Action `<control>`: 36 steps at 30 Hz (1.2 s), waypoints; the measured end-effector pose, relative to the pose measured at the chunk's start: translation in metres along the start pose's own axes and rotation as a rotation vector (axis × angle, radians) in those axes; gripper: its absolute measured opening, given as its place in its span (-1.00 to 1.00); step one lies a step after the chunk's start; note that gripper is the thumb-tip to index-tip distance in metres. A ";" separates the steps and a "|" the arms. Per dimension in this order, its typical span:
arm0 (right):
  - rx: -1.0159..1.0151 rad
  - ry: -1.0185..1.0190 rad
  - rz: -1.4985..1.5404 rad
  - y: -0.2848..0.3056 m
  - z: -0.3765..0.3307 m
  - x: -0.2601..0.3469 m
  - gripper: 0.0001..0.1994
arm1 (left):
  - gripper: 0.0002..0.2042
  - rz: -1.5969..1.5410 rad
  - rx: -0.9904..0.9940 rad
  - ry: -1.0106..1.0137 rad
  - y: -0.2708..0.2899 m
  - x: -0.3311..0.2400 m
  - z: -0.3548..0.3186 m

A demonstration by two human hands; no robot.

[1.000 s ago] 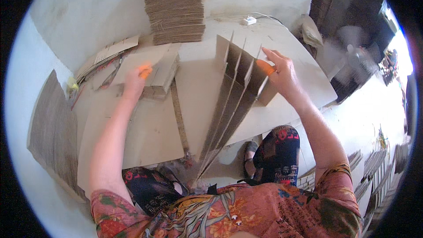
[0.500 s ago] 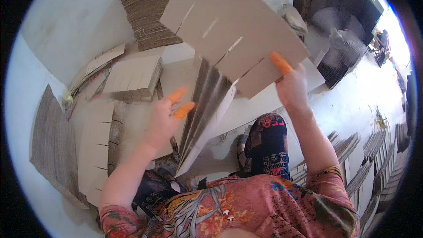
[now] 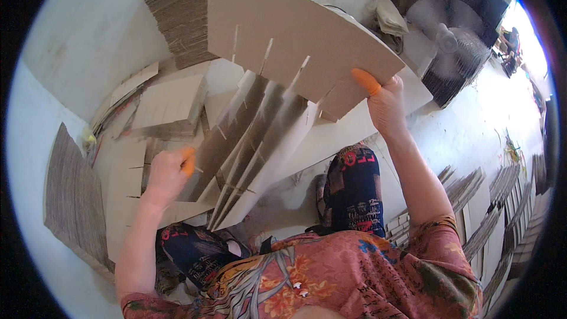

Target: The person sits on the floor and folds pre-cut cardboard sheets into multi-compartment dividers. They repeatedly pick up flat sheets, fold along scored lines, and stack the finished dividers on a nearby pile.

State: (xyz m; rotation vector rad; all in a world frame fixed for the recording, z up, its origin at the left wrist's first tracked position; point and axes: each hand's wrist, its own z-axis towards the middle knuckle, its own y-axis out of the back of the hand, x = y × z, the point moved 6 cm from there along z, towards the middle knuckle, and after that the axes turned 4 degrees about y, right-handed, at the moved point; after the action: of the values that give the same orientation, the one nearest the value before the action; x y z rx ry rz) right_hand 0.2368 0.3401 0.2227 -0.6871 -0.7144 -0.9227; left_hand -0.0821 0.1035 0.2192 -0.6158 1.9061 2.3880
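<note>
My right hand point(image 3: 387, 100) grips the right end of a large slotted cardboard sheet point(image 3: 289, 41), thumb in an orange finger cover on its face. The sheet is raised and tilted, its slots along the lower edge. Below it, several slotted cardboard strips point(image 3: 251, 159) fan out lengthwise toward my lap, their upper ends meeting the sheet's slots. How deep they sit in the slots I cannot tell. My left hand point(image 3: 168, 174), also with orange finger covers, is closed at the outer edge of the leftmost cardboard strip point(image 3: 227, 133); its fingertips are partly hidden.
A pale board point(image 3: 348, 136) lies beneath the work. Stacks of cardboard point(image 3: 171, 100) stand at left, with a tall stack point(image 3: 180, 15) against the wall and another point(image 3: 74, 195) at far left. A fan point(image 3: 447, 38) stands at back right. More cardboard pieces point(image 3: 490, 218) line the right side.
My left hand has moved left and closed from spread fingers. The strips have fanned apart toward the left. The large sheet has turned and shifted slightly left with my right hand.
</note>
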 end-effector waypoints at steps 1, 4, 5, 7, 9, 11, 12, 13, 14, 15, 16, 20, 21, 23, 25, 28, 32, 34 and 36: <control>0.011 -0.017 0.007 -0.002 0.000 -0.002 -0.83 | -0.85 -0.006 -0.042 0.008 0.003 0.004 -0.005; 0.094 -0.067 -0.066 -0.009 -0.003 -0.011 -0.83 | -0.81 0.022 -0.145 -0.042 -0.001 0.016 -0.012; 0.155 -0.082 -0.150 -0.013 -0.005 -0.014 -0.82 | -0.81 0.034 -0.146 -0.054 -0.004 0.016 -0.012; 0.252 -0.073 -0.228 -0.020 -0.010 -0.016 -0.82 | -0.82 0.058 -0.150 -0.083 -0.007 0.015 -0.011; 0.210 -0.110 -0.206 -0.022 -0.011 -0.015 -0.85 | -0.82 0.045 -0.150 -0.079 -0.008 0.011 -0.008; 0.225 -0.114 -0.280 -0.023 -0.017 -0.021 -0.86 | -0.82 0.037 -0.161 -0.083 -0.007 0.008 -0.007; 0.261 -0.098 -0.368 -0.023 -0.024 -0.034 -0.86 | -0.82 0.033 -0.173 -0.089 -0.007 0.007 -0.007; 0.297 -0.082 -0.460 -0.024 -0.030 -0.041 -0.85 | -0.82 0.026 -0.184 -0.096 -0.008 0.006 -0.007; 0.218 -0.123 -0.404 -0.022 -0.039 -0.045 -0.85 | -0.81 0.016 -0.144 -0.032 -0.009 0.009 -0.005; 0.193 -0.150 -0.352 -0.019 -0.042 -0.050 -0.86 | -0.80 0.006 -0.103 0.033 -0.010 0.010 -0.003; 0.169 -0.181 -0.296 -0.019 -0.045 -0.052 -0.86 | -0.78 0.000 -0.058 0.100 -0.010 0.011 -0.003; 0.131 -0.141 -0.263 -0.023 -0.043 -0.046 -0.86 | -0.73 -0.010 -0.325 -0.298 0.007 -0.056 -0.004; 0.133 -0.162 -0.252 -0.023 -0.040 -0.047 -0.86 | -0.74 -0.054 -0.284 -0.358 0.008 -0.079 -0.003; 0.146 -0.176 -0.238 -0.030 -0.039 -0.047 -0.85 | -0.74 -0.113 -0.210 -0.439 -0.002 -0.116 -0.001; 0.146 -0.168 -0.257 -0.036 -0.039 -0.046 -0.87 | -0.74 -0.137 -0.086 -0.434 -0.022 -0.142 0.007; 0.112 -0.128 -0.147 -0.040 -0.042 -0.050 -0.87 | -0.57 0.032 0.135 -0.274 -0.057 -0.151 0.023; 0.132 -0.072 -0.221 -0.042 -0.039 -0.050 -0.87 | -0.72 -0.063 0.177 -0.215 -0.081 -0.143 0.037; 0.163 -0.076 -0.312 -0.040 -0.040 -0.055 -0.87 | -0.86 -0.156 0.155 -0.239 -0.084 -0.144 0.038; 0.191 -0.143 -0.368 -0.032 -0.050 -0.066 -0.83 | -0.84 -0.184 0.177 -0.229 -0.088 -0.145 0.039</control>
State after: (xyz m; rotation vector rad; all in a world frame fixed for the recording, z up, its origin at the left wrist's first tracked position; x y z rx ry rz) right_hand 0.1940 0.3176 0.1491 -0.4614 -1.0652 -1.1303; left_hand 0.0627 0.1944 0.1902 -0.4612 1.8485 2.0534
